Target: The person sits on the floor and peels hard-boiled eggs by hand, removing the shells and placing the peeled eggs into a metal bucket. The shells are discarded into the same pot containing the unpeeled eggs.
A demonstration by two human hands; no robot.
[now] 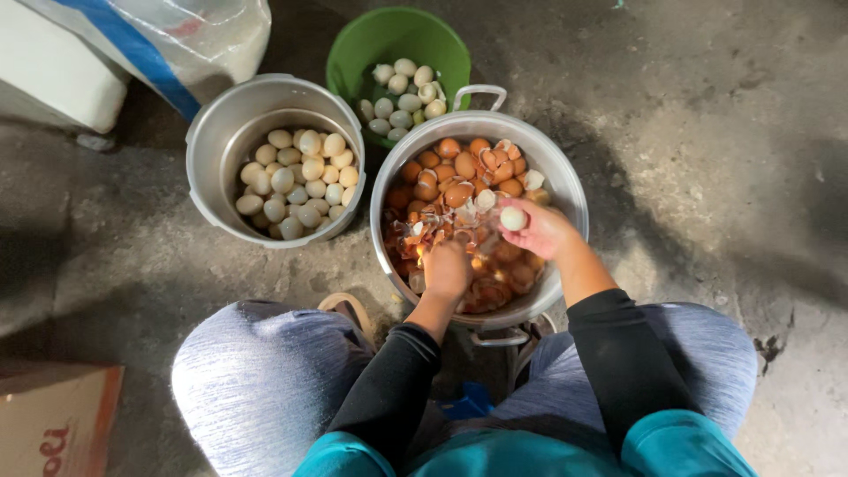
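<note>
A large metal pot (565, 181) in front of my knees holds brown eggs (459, 168) and broken shell pieces. My right hand (541, 228) is over the pot's right side, closed around a peeled white egg (512, 218). My left hand (447, 269) reaches down into the pot near its front edge, fingers curled among the shells; what it grips is hidden. A second metal pot (208, 146) to the left holds several peeled pale eggs (296, 181). A green bucket (353, 53) behind the pots also holds pale eggs (402, 97).
The ground is rough grey concrete (707, 132). A clear plastic bag with a blue stripe (168, 40) and a white block (53, 75) lie at top left. A cardboard box (53, 420) sits at bottom left, beside my left knee (256, 371).
</note>
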